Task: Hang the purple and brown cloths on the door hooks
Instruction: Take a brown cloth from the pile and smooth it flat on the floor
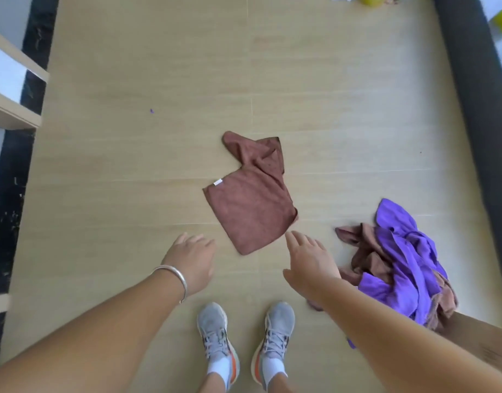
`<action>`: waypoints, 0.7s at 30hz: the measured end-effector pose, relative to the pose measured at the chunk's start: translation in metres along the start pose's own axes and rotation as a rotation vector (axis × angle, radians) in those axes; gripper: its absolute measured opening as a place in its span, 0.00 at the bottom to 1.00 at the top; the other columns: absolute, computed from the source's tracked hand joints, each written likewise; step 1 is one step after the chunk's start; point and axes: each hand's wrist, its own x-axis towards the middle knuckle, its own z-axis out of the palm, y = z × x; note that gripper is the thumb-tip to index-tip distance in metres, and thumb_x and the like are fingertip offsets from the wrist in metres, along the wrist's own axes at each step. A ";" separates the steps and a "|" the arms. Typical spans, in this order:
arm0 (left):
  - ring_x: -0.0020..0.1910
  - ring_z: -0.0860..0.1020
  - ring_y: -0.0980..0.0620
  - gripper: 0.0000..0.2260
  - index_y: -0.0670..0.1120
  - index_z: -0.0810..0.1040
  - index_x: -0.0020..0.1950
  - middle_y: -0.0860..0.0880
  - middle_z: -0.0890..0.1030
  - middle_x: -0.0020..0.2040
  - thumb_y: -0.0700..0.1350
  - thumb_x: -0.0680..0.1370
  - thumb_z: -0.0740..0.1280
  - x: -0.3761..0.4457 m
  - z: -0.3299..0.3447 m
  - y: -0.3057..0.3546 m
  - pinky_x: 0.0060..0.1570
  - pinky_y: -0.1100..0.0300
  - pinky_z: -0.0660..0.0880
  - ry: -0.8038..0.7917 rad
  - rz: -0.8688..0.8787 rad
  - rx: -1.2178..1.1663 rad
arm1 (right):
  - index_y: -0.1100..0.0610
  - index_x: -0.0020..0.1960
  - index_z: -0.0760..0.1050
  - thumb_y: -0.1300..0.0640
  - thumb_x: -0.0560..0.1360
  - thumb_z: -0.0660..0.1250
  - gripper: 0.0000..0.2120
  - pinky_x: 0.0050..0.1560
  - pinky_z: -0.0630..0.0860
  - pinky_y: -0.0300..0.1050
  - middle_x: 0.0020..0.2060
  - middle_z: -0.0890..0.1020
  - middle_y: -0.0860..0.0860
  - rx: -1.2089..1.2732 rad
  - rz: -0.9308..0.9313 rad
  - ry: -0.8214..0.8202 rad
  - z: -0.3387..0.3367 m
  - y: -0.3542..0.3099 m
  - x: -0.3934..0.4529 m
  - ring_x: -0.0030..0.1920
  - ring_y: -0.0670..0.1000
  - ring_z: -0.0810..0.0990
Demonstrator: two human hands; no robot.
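Both hands reach down empty, fingers loose: left hand (191, 263), right hand (310, 259) nearest the brown cloth (251, 207) lying mid-frame on the floor (130, 180). Purple cloth (405, 262) lies heaped at right. Pickup apparently comes next; no hooks visible.

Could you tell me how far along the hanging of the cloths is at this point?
Nothing looks hung: no door hooks are in view. One brown cloth lies on the floor, beside a heap of purple and brown cloths. The left hand and right hand reach toward it, open and empty. Lifting and hanging remain.
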 end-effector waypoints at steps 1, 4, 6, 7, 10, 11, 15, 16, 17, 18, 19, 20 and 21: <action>0.75 0.61 0.51 0.24 0.49 0.64 0.72 0.52 0.69 0.71 0.49 0.77 0.61 0.010 0.012 -0.007 0.74 0.51 0.51 -0.005 -0.001 0.004 | 0.57 0.78 0.48 0.52 0.75 0.63 0.37 0.74 0.54 0.47 0.76 0.57 0.51 -0.002 -0.009 -0.009 0.013 -0.004 0.007 0.75 0.51 0.55; 0.77 0.56 0.53 0.28 0.48 0.57 0.76 0.52 0.64 0.75 0.48 0.78 0.60 0.045 0.047 -0.025 0.75 0.52 0.48 -0.012 0.012 0.027 | 0.58 0.78 0.44 0.51 0.75 0.61 0.39 0.76 0.51 0.48 0.78 0.52 0.52 -0.010 -0.019 -0.037 0.051 -0.015 0.033 0.77 0.51 0.51; 0.77 0.56 0.52 0.29 0.49 0.55 0.77 0.51 0.62 0.76 0.48 0.78 0.60 0.071 0.069 -0.038 0.75 0.53 0.47 0.002 0.046 0.056 | 0.58 0.78 0.43 0.50 0.76 0.61 0.39 0.76 0.50 0.48 0.78 0.51 0.52 -0.007 -0.025 -0.050 0.078 -0.022 0.053 0.77 0.51 0.49; 0.77 0.55 0.52 0.29 0.48 0.54 0.78 0.51 0.61 0.77 0.48 0.78 0.60 0.085 0.079 -0.045 0.75 0.53 0.47 0.008 0.063 0.082 | 0.58 0.78 0.43 0.50 0.76 0.61 0.39 0.76 0.50 0.48 0.78 0.50 0.52 -0.001 -0.025 -0.054 0.091 -0.026 0.064 0.77 0.51 0.48; 0.77 0.55 0.52 0.29 0.48 0.53 0.78 0.51 0.59 0.77 0.48 0.78 0.60 0.134 0.111 -0.071 0.75 0.53 0.47 0.030 0.094 0.174 | 0.59 0.78 0.43 0.49 0.76 0.61 0.40 0.76 0.50 0.48 0.78 0.50 0.52 0.015 -0.013 -0.047 0.138 -0.037 0.104 0.77 0.51 0.48; 0.77 0.56 0.52 0.29 0.48 0.54 0.78 0.51 0.59 0.77 0.47 0.78 0.60 0.153 0.121 -0.080 0.76 0.53 0.47 0.045 0.097 0.198 | 0.60 0.78 0.42 0.49 0.76 0.60 0.40 0.76 0.50 0.48 0.78 0.49 0.53 0.015 -0.003 -0.049 0.155 -0.040 0.120 0.77 0.52 0.47; 0.76 0.57 0.51 0.30 0.46 0.54 0.78 0.49 0.59 0.77 0.46 0.78 0.61 0.233 0.155 -0.112 0.75 0.56 0.50 0.100 0.081 0.214 | 0.62 0.78 0.41 0.51 0.77 0.57 0.37 0.76 0.48 0.47 0.78 0.46 0.56 0.042 0.029 -0.093 0.221 -0.048 0.184 0.78 0.53 0.45; 0.76 0.57 0.51 0.30 0.45 0.54 0.78 0.48 0.59 0.78 0.46 0.78 0.61 0.254 0.163 -0.119 0.75 0.57 0.51 0.114 0.081 0.222 | 0.62 0.78 0.41 0.52 0.77 0.56 0.37 0.76 0.48 0.47 0.78 0.45 0.56 0.041 0.033 -0.094 0.237 -0.049 0.199 0.78 0.53 0.44; 0.76 0.57 0.50 0.31 0.44 0.54 0.78 0.47 0.59 0.78 0.46 0.78 0.62 0.273 0.171 -0.126 0.74 0.57 0.52 0.120 0.093 0.234 | 0.62 0.78 0.41 0.52 0.77 0.55 0.36 0.76 0.48 0.48 0.78 0.44 0.56 0.036 0.035 -0.096 0.251 -0.050 0.215 0.78 0.53 0.44; 0.76 0.57 0.50 0.31 0.44 0.54 0.78 0.47 0.58 0.78 0.46 0.78 0.62 0.293 0.177 -0.133 0.74 0.57 0.52 0.123 0.110 0.242 | 0.62 0.78 0.41 0.53 0.76 0.55 0.36 0.76 0.47 0.48 0.78 0.44 0.56 0.032 0.035 -0.095 0.264 -0.050 0.231 0.78 0.53 0.43; 0.76 0.57 0.50 0.31 0.44 0.54 0.78 0.47 0.57 0.78 0.46 0.78 0.62 0.310 0.184 -0.139 0.74 0.58 0.52 0.132 0.126 0.249 | 0.62 0.78 0.41 0.54 0.76 0.54 0.36 0.76 0.48 0.48 0.78 0.44 0.57 0.025 0.042 -0.089 0.275 -0.050 0.245 0.78 0.53 0.43; 0.77 0.55 0.50 0.31 0.45 0.53 0.78 0.47 0.56 0.79 0.46 0.78 0.62 0.330 0.190 -0.145 0.74 0.58 0.51 0.151 0.143 0.262 | 0.62 0.78 0.41 0.54 0.75 0.54 0.37 0.76 0.48 0.49 0.78 0.43 0.57 0.015 0.052 -0.072 0.288 -0.049 0.260 0.78 0.53 0.43; 0.78 0.53 0.50 0.32 0.45 0.52 0.79 0.47 0.54 0.79 0.45 0.77 0.62 0.347 0.194 -0.150 0.74 0.58 0.49 0.162 0.167 0.283 | 0.62 0.78 0.40 0.54 0.75 0.54 0.37 0.76 0.48 0.49 0.78 0.43 0.58 0.000 0.050 -0.061 0.298 -0.048 0.272 0.78 0.53 0.42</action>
